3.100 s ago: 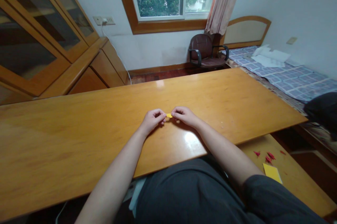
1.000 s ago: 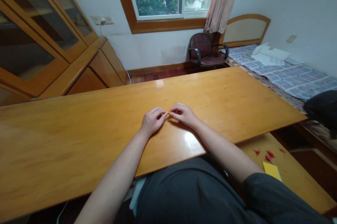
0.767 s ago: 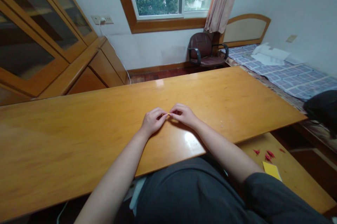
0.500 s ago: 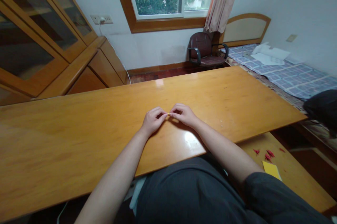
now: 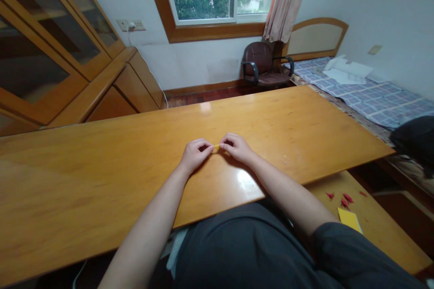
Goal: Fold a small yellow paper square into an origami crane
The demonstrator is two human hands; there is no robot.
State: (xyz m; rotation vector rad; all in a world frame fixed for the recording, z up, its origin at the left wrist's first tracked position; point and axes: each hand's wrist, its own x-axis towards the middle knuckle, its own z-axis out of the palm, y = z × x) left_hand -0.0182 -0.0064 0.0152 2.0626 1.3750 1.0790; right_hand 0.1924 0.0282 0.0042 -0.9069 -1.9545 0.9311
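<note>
Fingers (image 5: 207,148) of the left hand (image 5: 194,154) and right hand (image 5: 238,149) pinch together on a yellow strip (image 5: 216,146) just six o'clock of centre, seemingly part-folded (I can't confirm), while red pieces (image 5: 348,198) at four o'clock look finished and the yellow sheet (image 5: 350,220) beside them unstarted.

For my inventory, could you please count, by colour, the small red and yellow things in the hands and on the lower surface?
Red pieces on the lower surface: 4
Yellow things, the held piece and the flat rectangle: 2
Total: 6
</note>
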